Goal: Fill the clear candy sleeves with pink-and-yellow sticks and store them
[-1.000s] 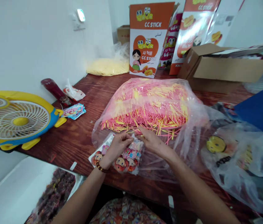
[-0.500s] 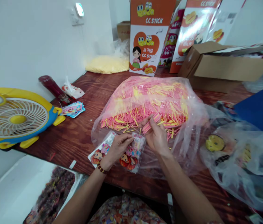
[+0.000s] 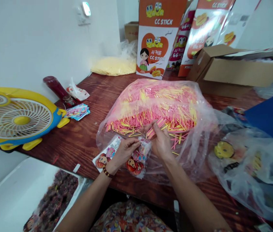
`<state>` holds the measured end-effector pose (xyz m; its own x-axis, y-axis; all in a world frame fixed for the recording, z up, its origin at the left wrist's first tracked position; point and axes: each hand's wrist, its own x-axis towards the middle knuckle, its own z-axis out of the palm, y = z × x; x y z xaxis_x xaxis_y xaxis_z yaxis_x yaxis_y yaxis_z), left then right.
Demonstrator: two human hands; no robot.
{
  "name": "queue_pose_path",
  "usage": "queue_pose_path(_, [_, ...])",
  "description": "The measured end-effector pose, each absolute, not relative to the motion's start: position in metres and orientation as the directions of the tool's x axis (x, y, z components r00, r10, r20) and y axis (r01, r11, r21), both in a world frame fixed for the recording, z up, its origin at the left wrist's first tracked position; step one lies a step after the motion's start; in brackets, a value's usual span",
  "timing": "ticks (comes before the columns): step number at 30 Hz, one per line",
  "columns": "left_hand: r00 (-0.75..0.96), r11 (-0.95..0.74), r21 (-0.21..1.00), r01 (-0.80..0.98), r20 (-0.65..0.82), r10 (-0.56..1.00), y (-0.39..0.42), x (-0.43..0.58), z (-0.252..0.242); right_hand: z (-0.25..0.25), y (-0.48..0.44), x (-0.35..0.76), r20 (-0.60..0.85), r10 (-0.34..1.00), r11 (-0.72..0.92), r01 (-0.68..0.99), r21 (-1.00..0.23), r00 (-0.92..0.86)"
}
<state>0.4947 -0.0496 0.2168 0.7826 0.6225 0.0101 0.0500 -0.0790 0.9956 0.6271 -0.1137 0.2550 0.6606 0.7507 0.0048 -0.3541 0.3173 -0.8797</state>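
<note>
A large clear plastic bag (image 3: 136, 93) lies on the table, its mouth toward me, full of thin pink and yellow sticks (image 3: 148, 117). My right hand (image 3: 162, 141) is closed around a small bundle of pink and yellow sticks (image 3: 156, 128) at the bag's mouth. With its fingers pinched, my left hand (image 3: 124, 153) grips the top edge of a printed clear packet (image 3: 136, 162) showing a red-haired cartoon figure. A similar printed packet (image 3: 105, 158) lies beneath and left of that hand. A beaded bracelet (image 3: 107, 171) circles my left wrist.
A yellow and blue fan (image 3: 20, 119) stands at the left, near a stack of small packets (image 3: 78, 111) and a dark red bottle (image 3: 56, 88). Printed cartons (image 3: 162, 42) and an open cardboard box (image 3: 243, 71) line the back. Another plastic bag (image 3: 255, 180) lies right. A white bin (image 3: 10, 190) stands lower left.
The view has shifted slightly, so the surroundings appear a little further right. My left hand still pinches the packet and my right hand still holds the sticks, close beside its top.
</note>
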Motion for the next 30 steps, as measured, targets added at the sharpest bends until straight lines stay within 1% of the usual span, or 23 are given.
queue_pose_path(4, [0.773,-0.057,0.998,0.032,0.012,0.635,-0.049,0.497,0.218,0.242,-0.111,0.623,-0.041,0.752,0.295,-0.39,-0.872,0.658])
queue_pose_path(7, [0.754,-0.017,1.0,0.019,-0.003,0.657,-0.049,0.5,0.219,0.233,-0.113,0.622,-0.025,0.756,0.265,-0.341,-0.902,0.654])
queue_pose_path(10, [0.721,0.042,0.999,-0.013,-0.019,0.692,-0.048,0.503,0.221,0.231,-0.117,0.625,0.022,0.791,0.234,-0.27,-0.934,0.612])
queue_pose_path(16, [0.719,0.091,0.992,-0.087,-0.001,0.695,-0.044,0.509,0.227,0.246,-0.12,0.636,0.069,0.899,0.179,-0.218,-0.959,0.433])
queue_pose_path(20, [0.701,0.121,0.984,-0.134,0.008,0.713,-0.042,0.512,0.234,0.26,-0.119,0.643,0.098,0.886,0.204,-0.191,-0.96,0.453])
queue_pose_path(21, [0.693,0.123,0.982,-0.142,0.01,0.721,-0.042,0.513,0.235,0.263,-0.118,0.645,0.113,0.88,0.209,-0.162,-0.965,0.461])
queue_pose_path(23, [0.681,0.123,0.979,-0.163,0.021,0.732,-0.04,0.515,0.238,0.269,-0.119,0.647,0.154,0.886,0.184,-0.027,-0.983,0.438])
queue_pose_path(26, [0.667,0.112,0.972,-0.207,0.057,0.743,-0.037,0.518,0.24,0.277,-0.121,0.652,0.18,0.937,0.119,0.21,-0.97,0.3])
queue_pose_path(28, [0.661,0.113,0.966,-0.23,0.07,0.747,-0.034,0.518,0.239,0.28,-0.124,0.657,0.171,0.959,0.105,0.275,-0.956,0.226])
queue_pose_path(30, [0.656,0.13,0.963,-0.234,0.058,0.752,-0.031,0.516,0.238,0.281,-0.128,0.663,0.159,0.962,0.087,0.305,-0.948,0.22])
